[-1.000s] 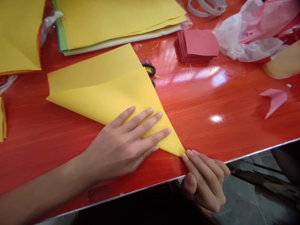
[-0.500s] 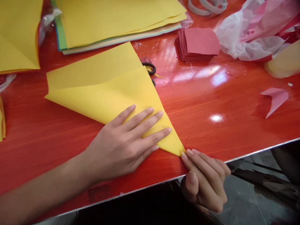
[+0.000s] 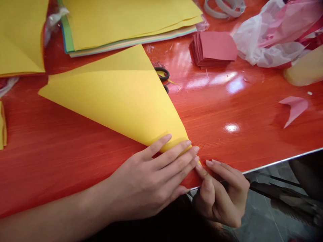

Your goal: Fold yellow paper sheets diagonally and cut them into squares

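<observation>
A yellow paper sheet (image 3: 113, 97), folded over into a cone-like point, lies slantwise on the red table. My left hand (image 3: 161, 171) is laid flat over its narrow lower end, fingers stretched out and pressing the fold. At the tip, my right hand (image 3: 222, 195) pins the paper with its index fingertip, the thumb bent in and the other fingers curled. The very tip is mostly hidden by my fingers. Black scissor handles (image 3: 162, 74) poke out from under the sheet's right edge.
Stacked coloured paper (image 3: 131, 23) lies at the back, with another yellow sheet (image 3: 20, 40) at left. Right of it are dark-pink paper pieces (image 3: 219, 45), tape rolls (image 3: 227, 8), a white plastic bag (image 3: 270, 50) and a pink scrap (image 3: 295, 107). The red table's (image 3: 264, 141) front edge runs close by.
My left hand has slid down and right toward the paper's tip. The folded flap now covers more of the sheet. My right middle and ring fingers have lifted away from the index finger.
</observation>
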`<state>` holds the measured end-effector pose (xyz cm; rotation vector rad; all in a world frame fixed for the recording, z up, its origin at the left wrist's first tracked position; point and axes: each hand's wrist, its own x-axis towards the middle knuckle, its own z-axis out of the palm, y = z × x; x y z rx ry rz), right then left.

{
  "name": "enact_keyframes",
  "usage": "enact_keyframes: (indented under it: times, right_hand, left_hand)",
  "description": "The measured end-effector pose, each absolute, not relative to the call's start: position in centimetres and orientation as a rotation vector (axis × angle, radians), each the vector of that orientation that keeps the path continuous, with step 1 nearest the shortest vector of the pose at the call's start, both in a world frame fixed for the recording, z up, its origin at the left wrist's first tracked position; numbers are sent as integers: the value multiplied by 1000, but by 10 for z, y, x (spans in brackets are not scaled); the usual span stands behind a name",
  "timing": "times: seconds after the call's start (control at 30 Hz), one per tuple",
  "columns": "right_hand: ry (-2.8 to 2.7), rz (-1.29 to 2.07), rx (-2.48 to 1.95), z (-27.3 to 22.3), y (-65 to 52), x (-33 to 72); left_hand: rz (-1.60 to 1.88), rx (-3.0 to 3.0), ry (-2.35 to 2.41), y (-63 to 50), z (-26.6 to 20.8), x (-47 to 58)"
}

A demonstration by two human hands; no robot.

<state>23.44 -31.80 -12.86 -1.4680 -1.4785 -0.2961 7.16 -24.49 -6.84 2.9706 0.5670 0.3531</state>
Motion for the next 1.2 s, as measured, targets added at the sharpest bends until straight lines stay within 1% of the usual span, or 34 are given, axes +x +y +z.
enact_keyframes:
  times: [0.17, 0.3, 0.37, 0.53, 0.77, 0.93, 1.2]
  right_hand:
    - [-1512, -254, -1489, -128, -320, 235]
    - [-1499, -318, -1459, -131, -318, 236]
    - [-1499, -373, -1423, -134, -316, 237]
    - [-1532, -400, -1373, -137, -312, 240]
    - [-1538, -406, -1356, -137, -312, 239]
    - [-1549, -321, -1455, -135, -318, 238]
    - [-1556, -382, -1436, -138, -317, 239]
  left_hand:
    - [314, 2981, 526, -236, -67, 66]
    - [537, 3113, 277, -228, -60, 56]
    - [583, 3139, 232, -224, -58, 51]
    - [551, 3019, 328, -219, -60, 51]
    - [489, 3050, 368, -219, -63, 55]
    - [541, 3045, 361, -217, -64, 55]
    - [553, 3033, 342, -214, -64, 57]
